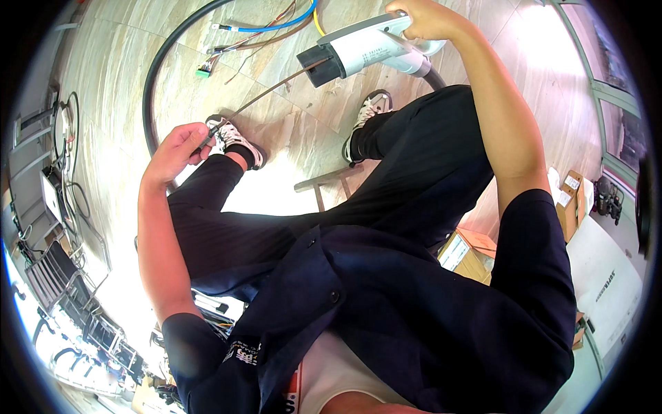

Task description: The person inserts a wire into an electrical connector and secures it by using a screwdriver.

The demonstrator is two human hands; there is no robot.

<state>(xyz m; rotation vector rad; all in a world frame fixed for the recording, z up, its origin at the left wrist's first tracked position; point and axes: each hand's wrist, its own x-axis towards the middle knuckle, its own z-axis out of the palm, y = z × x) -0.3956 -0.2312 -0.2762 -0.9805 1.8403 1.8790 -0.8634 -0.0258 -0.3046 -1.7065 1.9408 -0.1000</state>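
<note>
**Plug in one hand, wire in the other**

Plug (365, 47) first: we see a grey-and-white charging plug with a black nose, held up at the top centre of the frame, nose pointing to the lower left. We judge it rigid and fairly hefty, with a smooth shell that could slide in a loose grasp; its handle end, where the thick black cable (155, 69) leaves it, looks like the natural place to take it. Our right hand (422, 19) is there, its grip closed around the handle at the upper edge of the frame.

A thin brown wire (276, 88) runs from the black nose down to the left. We judge it light and springy, easy to kink, best pinched close to its free end. Our left hand (178, 148), at middle left, does that: the grip is narrow, fingers curled shut on the wire's end, just above the left shoe (238, 141).

Below lie the stone floor (117, 41), more loose wires (265, 26) at the upper centre, and cardboard boxes (572, 200) at the right.
</note>
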